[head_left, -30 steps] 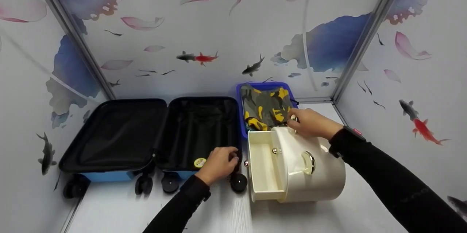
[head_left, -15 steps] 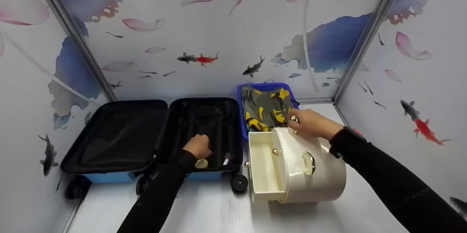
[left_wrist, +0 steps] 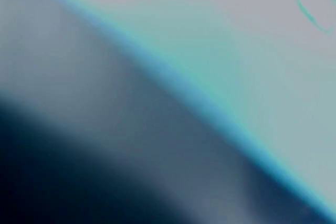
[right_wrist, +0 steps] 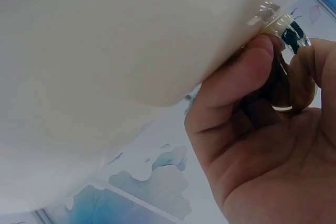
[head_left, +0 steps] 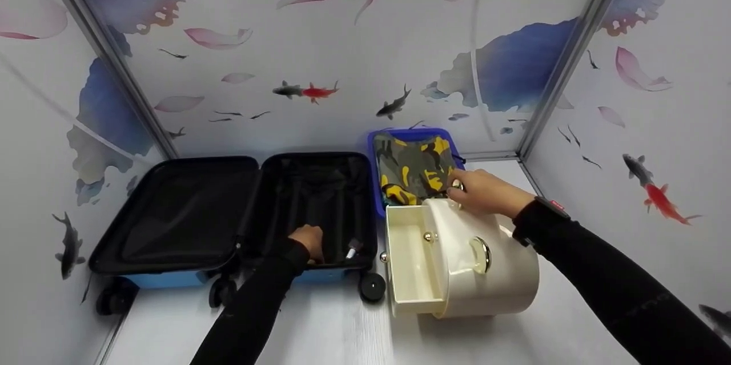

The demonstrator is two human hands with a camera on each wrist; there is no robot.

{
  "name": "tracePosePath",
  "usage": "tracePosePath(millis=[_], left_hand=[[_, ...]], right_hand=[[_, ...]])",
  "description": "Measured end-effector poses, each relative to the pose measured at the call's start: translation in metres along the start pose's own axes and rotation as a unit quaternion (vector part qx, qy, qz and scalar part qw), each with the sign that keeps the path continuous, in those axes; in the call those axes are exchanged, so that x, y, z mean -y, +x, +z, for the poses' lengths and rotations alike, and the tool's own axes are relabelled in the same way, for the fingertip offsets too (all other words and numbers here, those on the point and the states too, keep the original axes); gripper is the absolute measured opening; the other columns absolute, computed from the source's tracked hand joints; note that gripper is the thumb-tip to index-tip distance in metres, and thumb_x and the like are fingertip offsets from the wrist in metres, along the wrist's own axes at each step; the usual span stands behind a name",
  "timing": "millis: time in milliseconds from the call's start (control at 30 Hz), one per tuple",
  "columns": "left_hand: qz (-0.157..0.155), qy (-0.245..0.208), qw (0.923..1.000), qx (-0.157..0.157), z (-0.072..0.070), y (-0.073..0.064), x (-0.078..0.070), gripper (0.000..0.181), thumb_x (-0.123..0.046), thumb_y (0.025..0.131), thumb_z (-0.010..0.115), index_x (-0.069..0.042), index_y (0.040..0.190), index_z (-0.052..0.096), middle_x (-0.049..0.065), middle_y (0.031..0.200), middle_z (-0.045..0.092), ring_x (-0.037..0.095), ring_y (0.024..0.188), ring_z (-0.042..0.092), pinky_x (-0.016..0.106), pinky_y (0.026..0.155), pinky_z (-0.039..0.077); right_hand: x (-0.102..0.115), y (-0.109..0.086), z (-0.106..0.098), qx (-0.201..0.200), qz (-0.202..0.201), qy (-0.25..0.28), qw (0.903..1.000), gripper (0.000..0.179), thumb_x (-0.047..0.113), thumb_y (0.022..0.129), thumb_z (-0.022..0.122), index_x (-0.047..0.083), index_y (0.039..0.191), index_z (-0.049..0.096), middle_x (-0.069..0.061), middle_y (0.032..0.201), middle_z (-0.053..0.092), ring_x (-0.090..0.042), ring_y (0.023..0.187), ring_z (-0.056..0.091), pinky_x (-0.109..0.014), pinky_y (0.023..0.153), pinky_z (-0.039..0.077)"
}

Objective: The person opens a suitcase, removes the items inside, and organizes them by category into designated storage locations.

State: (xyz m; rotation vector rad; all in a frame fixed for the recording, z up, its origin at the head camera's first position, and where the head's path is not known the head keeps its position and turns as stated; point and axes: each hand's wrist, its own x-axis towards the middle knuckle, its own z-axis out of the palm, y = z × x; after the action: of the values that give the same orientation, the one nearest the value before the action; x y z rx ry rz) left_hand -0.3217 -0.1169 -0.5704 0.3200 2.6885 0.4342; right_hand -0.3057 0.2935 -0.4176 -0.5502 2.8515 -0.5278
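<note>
In the head view my left hand [head_left: 308, 241] reaches down inside the right half of an open black-lined suitcase [head_left: 342, 166], low near its front rim. It covers most of a small round yellowish thing there; its fingertips are hidden. A small dark item with a white end [head_left: 352, 249] lies to the right of this hand. My right hand [head_left: 482, 191] holds the shiny gold handle [head_left: 458, 185] on a cream rounded drawer box [head_left: 497, 273], fingers and thumb curled round the handle in the right wrist view. A drawer [head_left: 411, 296] of the box stands pulled out, bare inside.
Behind the box stands a blue basket [head_left: 411, 135] holding camouflage cloth [head_left: 414, 165]. The suitcase's other half [head_left: 188, 211] lies open at left, and black wheels [head_left: 372, 288] stick out in front. Printed wall panels enclose the back and sides. The left wrist view is blurred.
My left hand has moved left from the suitcase's right edge, then down over the round yellowish thing. The white-ended item has come into view. My right hand keeps its hold.
</note>
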Motion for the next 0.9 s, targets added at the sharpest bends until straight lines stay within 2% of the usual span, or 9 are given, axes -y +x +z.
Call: tracePosePath(millis=[67,200,300,400,500,567,600,733,900], left_hand=[[0.000,0.000,1.0000,0.000,0.001,0.002,0.002,0.007,-0.007,0.090,0.090,-0.003,0.089,0.085,0.014,0.086,0.079,0.028,0.072,0.073,0.037,0.068,0.060],[0.014,-0.010,0.9997,-0.017,-0.005,0.005,-0.002,0.013,-0.009,0.095,0.084,-0.004,0.084,0.079,0.012,0.076,0.073,0.025,0.064,0.066,0.035,0.061,0.050],[0.045,-0.001,0.9980,-0.045,-0.016,0.006,-0.011,0.026,-0.003,0.096,0.077,-0.008,0.074,0.064,0.006,0.067,0.056,0.021,0.058,0.051,0.035,0.059,0.040],[0.084,0.015,0.9927,-0.086,-0.029,0.006,-0.027,0.033,0.004,0.093,0.073,-0.012,0.072,0.052,0.003,0.073,0.045,0.019,0.063,0.040,0.037,0.064,0.036],[0.146,0.027,0.9795,-0.136,-0.040,0.002,-0.050,0.019,0.002,0.090,0.075,-0.005,0.077,0.063,0.010,0.082,0.058,0.024,0.072,0.051,0.040,0.070,0.047],[0.194,0.025,0.9667,-0.165,-0.045,-0.003,-0.069,0.004,0.000,0.089,0.078,0.001,0.091,0.074,0.017,0.095,0.068,0.030,0.083,0.062,0.045,0.079,0.056],[0.214,0.026,0.9610,-0.173,-0.046,-0.005,-0.079,0.011,-0.002,0.090,0.079,0.002,0.100,0.078,0.018,0.101,0.071,0.033,0.089,0.066,0.046,0.084,0.060],[0.283,0.039,0.9411,-0.182,-0.046,-0.019,-0.117,0.022,-0.010,0.095,0.080,-0.003,0.115,0.080,0.014,0.109,0.070,0.032,0.098,0.068,0.046,0.091,0.060],[0.336,0.077,0.9232,-0.170,-0.031,-0.034,-0.150,0.022,-0.019,0.098,0.082,-0.008,0.116,0.078,0.010,0.114,0.071,0.027,0.102,0.068,0.040,0.092,0.059]], right_hand=[[0.001,0.000,0.000,0.000,-0.003,0.002,1.0000,0.027,0.025,0.111,0.057,0.005,0.124,0.068,-0.018,0.108,0.078,-0.034,0.101,0.074,-0.057,0.094,0.060],[0.001,0.001,0.001,0.000,-0.005,0.004,1.0000,0.027,0.025,0.110,0.057,0.004,0.124,0.068,-0.019,0.108,0.079,-0.034,0.101,0.074,-0.058,0.095,0.059],[0.001,0.000,0.000,-0.001,-0.009,0.001,1.0000,0.029,0.026,0.110,0.057,0.003,0.125,0.068,-0.020,0.110,0.079,-0.036,0.103,0.074,-0.058,0.096,0.059],[0.001,0.000,-0.001,-0.003,-0.010,-0.002,0.9999,0.029,0.025,0.110,0.057,0.003,0.124,0.068,-0.021,0.110,0.079,-0.037,0.103,0.075,-0.059,0.096,0.060],[0.001,-0.001,-0.003,-0.004,-0.011,-0.003,0.9999,0.027,0.025,0.110,0.056,0.003,0.122,0.067,-0.021,0.108,0.078,-0.037,0.101,0.075,-0.059,0.094,0.060],[0.000,-0.002,-0.003,-0.002,-0.010,-0.001,0.9999,0.027,0.025,0.110,0.057,0.004,0.123,0.068,-0.021,0.109,0.078,-0.037,0.102,0.075,-0.059,0.095,0.060],[0.000,-0.002,-0.003,-0.002,-0.011,-0.001,0.9999,0.027,0.024,0.110,0.057,0.004,0.123,0.068,-0.021,0.109,0.078,-0.037,0.102,0.075,-0.059,0.095,0.060],[-0.001,0.000,-0.002,-0.002,-0.007,-0.001,1.0000,0.027,0.025,0.110,0.056,0.004,0.124,0.067,-0.022,0.111,0.078,-0.037,0.104,0.075,-0.060,0.097,0.059],[-0.003,0.002,0.002,-0.004,-0.008,-0.004,0.9999,0.025,0.024,0.109,0.056,0.004,0.121,0.067,-0.018,0.105,0.078,-0.033,0.098,0.074,-0.056,0.091,0.060]])
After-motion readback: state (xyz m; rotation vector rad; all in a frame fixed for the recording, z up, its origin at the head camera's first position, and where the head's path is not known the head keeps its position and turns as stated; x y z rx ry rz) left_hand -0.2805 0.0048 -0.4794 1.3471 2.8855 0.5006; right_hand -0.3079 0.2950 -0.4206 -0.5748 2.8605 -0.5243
